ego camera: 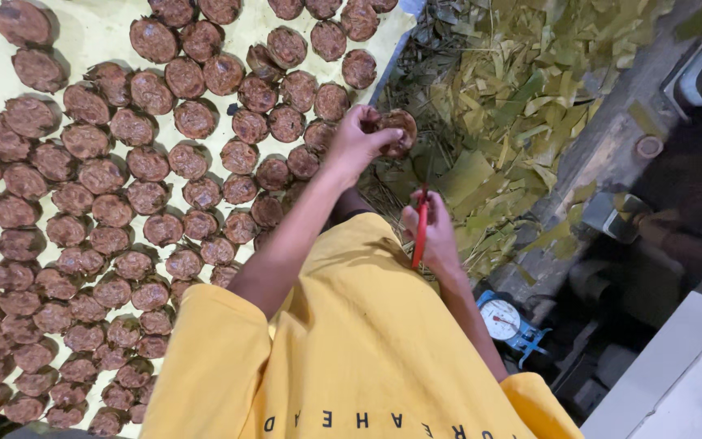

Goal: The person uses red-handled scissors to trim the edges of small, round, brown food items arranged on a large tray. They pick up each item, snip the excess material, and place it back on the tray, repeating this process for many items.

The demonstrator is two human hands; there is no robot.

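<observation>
Warm, bright light over the left and centre, deep shadow at right; sharp focus, slight wide-angle edge stretch.

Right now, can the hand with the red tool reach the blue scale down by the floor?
Probably yes. The right hand grips a red tool, so it isn't free to grab, but the blue scale sits just below that arm with nothing in between.
</observation>
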